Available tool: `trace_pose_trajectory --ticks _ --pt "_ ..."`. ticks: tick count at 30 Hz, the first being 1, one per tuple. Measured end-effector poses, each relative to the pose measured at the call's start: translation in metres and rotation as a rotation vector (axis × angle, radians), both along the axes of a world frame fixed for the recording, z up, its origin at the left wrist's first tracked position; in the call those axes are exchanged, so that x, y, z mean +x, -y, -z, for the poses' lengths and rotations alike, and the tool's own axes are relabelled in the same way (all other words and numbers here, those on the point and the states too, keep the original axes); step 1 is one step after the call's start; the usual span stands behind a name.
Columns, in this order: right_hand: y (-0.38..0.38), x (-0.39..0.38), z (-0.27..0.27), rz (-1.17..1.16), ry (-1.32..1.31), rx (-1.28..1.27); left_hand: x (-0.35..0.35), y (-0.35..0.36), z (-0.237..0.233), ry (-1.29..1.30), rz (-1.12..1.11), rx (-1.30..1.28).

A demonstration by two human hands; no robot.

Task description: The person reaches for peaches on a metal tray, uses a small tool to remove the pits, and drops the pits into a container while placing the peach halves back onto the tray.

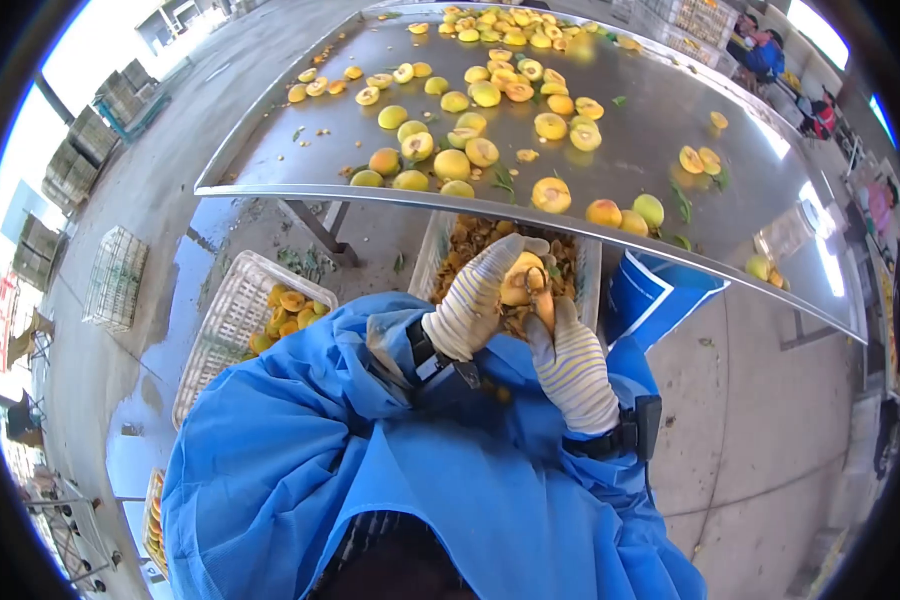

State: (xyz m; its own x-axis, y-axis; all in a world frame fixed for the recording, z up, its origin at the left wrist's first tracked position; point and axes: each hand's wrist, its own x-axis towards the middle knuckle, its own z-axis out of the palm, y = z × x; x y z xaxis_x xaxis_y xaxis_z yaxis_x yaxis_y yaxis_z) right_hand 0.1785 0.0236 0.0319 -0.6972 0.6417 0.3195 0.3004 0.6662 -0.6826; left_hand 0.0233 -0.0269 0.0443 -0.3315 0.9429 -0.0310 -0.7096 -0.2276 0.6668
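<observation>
In striped gloves, both hands meet over a white crate (588,285) of brown scraps below the table's front edge. My left hand (473,300) is closed around a yellow fruit half (520,281), its cut side facing up. The fingers of my right hand (574,368) are wrapped round a small tool with a brown handle (544,303), whose upper end touches the fruit; the tip is hidden. Whole and halved yellow fruits (452,163) lie on the metal table (660,130) just beyond my hands.
A white crate of fruit halves (207,345) stands on the floor at the left, and a blue container (650,300) is under the table at the right. More crates (117,278) stand farther left. People (765,58) are at the far right.
</observation>
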Motion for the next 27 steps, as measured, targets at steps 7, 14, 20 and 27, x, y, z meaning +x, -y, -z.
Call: trace_pose_trajectory --ticks 7,14,20,27 --pt "0.005 0.000 -0.013 0.052 0.105 0.055 0.002 -0.001 0.002 0.008 0.003 -0.021" --pt "0.008 0.000 -0.018 0.045 0.068 0.123 0.003 0.002 -0.002 -0.080 -0.001 0.001" --pt "0.007 0.002 -0.011 0.023 0.200 0.027 -0.002 0.003 0.012 -0.104 0.044 -0.009" --pt "0.020 -0.013 0.016 -0.102 -0.236 -0.420 0.013 -0.002 0.012 -0.197 -0.154 -0.027"
